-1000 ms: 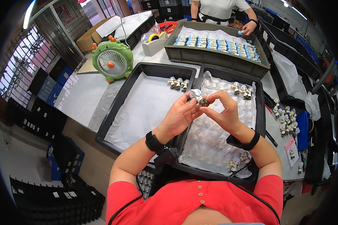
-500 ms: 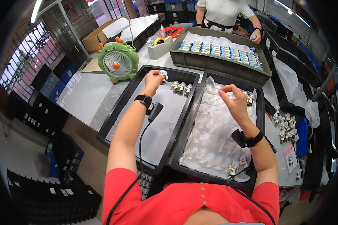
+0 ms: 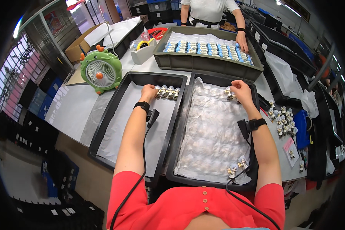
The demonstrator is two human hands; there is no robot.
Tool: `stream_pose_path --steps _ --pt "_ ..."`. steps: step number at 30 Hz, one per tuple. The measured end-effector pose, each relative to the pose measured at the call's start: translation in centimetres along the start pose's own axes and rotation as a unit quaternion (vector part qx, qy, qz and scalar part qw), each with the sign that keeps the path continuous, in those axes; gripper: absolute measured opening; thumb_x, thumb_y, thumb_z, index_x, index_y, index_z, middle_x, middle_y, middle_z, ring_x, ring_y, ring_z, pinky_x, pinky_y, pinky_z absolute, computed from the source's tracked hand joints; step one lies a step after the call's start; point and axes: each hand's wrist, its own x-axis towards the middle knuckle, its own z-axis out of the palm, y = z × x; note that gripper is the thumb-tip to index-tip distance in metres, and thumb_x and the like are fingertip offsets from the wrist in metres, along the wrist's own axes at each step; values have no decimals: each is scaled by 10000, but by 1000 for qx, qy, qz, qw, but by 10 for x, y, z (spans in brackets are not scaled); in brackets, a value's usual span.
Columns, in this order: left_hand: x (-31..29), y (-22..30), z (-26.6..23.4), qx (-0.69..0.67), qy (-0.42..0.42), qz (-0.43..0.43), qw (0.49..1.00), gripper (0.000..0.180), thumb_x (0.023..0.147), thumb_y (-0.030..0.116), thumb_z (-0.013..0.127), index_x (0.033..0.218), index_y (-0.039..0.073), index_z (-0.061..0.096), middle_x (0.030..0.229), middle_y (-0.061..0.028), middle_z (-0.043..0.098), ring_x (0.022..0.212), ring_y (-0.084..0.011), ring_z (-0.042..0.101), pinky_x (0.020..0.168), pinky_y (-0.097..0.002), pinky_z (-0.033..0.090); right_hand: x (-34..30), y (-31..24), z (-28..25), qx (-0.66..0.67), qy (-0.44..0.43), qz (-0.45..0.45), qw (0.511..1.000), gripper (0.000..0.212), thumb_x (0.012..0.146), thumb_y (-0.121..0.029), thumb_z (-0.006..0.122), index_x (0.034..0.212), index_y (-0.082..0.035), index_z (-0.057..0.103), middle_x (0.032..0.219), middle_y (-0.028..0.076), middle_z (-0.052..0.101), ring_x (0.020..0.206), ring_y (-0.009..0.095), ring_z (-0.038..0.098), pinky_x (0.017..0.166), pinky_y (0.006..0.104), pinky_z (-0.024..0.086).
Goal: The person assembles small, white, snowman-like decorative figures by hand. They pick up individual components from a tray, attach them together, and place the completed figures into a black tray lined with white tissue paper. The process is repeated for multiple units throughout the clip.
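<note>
Two black trays lie side by side in front of me. My left hand reaches to the far end of the left tray, its fingers at a short row of small pale figurines standing there. My right hand is at the far end of the right tray, fingers closed around small figurines that sit on crinkled clear plastic wrap. Two more figurines stand at that tray's near right corner. Both wrists wear black bands with cables.
A green toy-like desk fan stands left of the trays. Beyond them a grey crate holds rows of blue-capped figurines, where another person's hand works. Loose figurines lie on the table at right. A tape dispenser sits behind.
One second ago both hands held a figurine together above the trays. They have since parted: the left went to the far end of the left tray, the right to the right tray's far end.
</note>
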Motion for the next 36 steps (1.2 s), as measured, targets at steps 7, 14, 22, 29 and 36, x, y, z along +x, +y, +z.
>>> stream_pose_path --steps 7,14,22,29,36 --pt "-11 1 -23 100 98 91 986 447 758 140 654 1169 1 546 1065 -140 591 903 -183 572 742 -298 464 -6 -8 17 -347 -56 -35 936 421 637 -196 694 1042 -137 595 1010 50 610 1012 268 513 872 423 341" --pt "-112 85 -41 -206 -68 95 972 369 801 164 638 1141 47 558 1035 -69 562 890 -135 538 727 -272 448 0 -22 17 -239 -34 -127 962 400 645 -146 682 1031 -109 587 959 40 572 926 225 536 817 370 386" --pt "-215 123 -8 -281 -265 185 904 493 827 157 627 1276 88 435 1150 -49 477 937 -97 523 792 -235 438 -62 -138 12 126 -87 -271 950 419 671 -91 723 1063 -58 580 949 32 559 805 131 512 732 256 444" --pt "-258 131 2 -355 -242 226 874 581 818 79 630 1330 81 356 1202 -99 436 1037 -158 538 864 -272 449 -91 -149 19 218 -136 -248 934 419 691 -139 748 1071 -93 578 986 13 586 858 130 529 799 291 429" --pt "-270 125 9 -387 -224 209 870 583 799 65 658 1307 52 373 1190 -104 449 983 -145 560 842 -268 468 -107 -150 22 209 -134 -295 923 421 678 -87 730 1069 -68 575 992 43 596 924 158 555 835 305 432"
